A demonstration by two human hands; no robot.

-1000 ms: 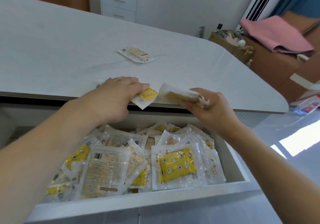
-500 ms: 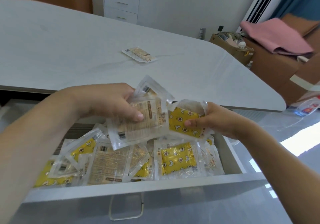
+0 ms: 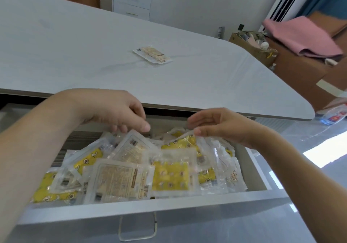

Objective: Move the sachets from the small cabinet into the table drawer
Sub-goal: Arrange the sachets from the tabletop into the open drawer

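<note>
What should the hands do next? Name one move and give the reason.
Probably reach the right hand to the lone sachet lying on the table and bring it to the drawer. Both hands hover over the sachet pile, apparently done dropping theirs.

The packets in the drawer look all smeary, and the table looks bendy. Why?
Head view: the sachets in the open drawer are motion-blurred, print unreadable; the lone sachet on the table is sharper. Head view: the wide-angle lens bows the table edge. Head view: sunlight glares white on the floor at right.
</note>
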